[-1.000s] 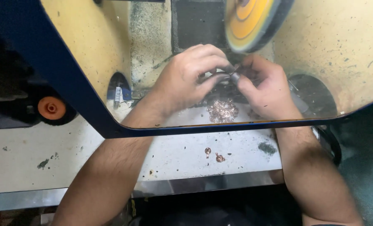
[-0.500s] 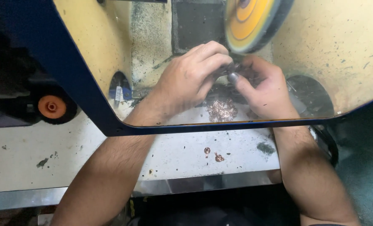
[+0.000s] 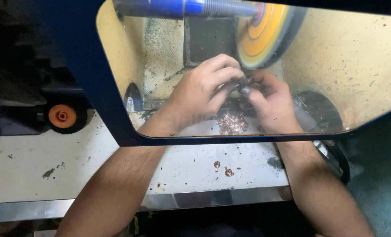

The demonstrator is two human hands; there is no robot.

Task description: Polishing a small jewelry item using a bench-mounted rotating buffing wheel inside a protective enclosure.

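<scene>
A pale, speckled worktop [image 3: 37, 171] is seen across the lower half of the view, edged at the front by a metal strip. Over it a dark blue frame holding a clear shield [image 3: 358, 79] is set, through which a yellowish, dust-flecked chamber is viewed. A yellow and orange buffing wheel [image 3: 265, 35] is mounted at the top of that chamber on a blue spindle [image 3: 169, 8].

Both forearms are passed under the shield. The left hand [image 3: 202, 94] is placed just below the wheel, its fingers curled inward toward the right hand [image 3: 272, 103], which it meets. A small dark piece [image 3: 243, 87] is pinched between the fingertips of both hands, right at the lower edge of the wheel; whether it touches the wheel cannot be told. The grip of each hand is closed tightly on that piece, whose shape is too small and blurred to be made out.

A heap of small copper-coloured parts [image 3: 232, 123] is found on the worktop directly beneath the hands. An orange knob [image 3: 62, 116] is seen at the left, outside the frame. Two loose copper-coloured bits [image 3: 224, 169] are left nearer the front edge, well apart from the heap.
</scene>
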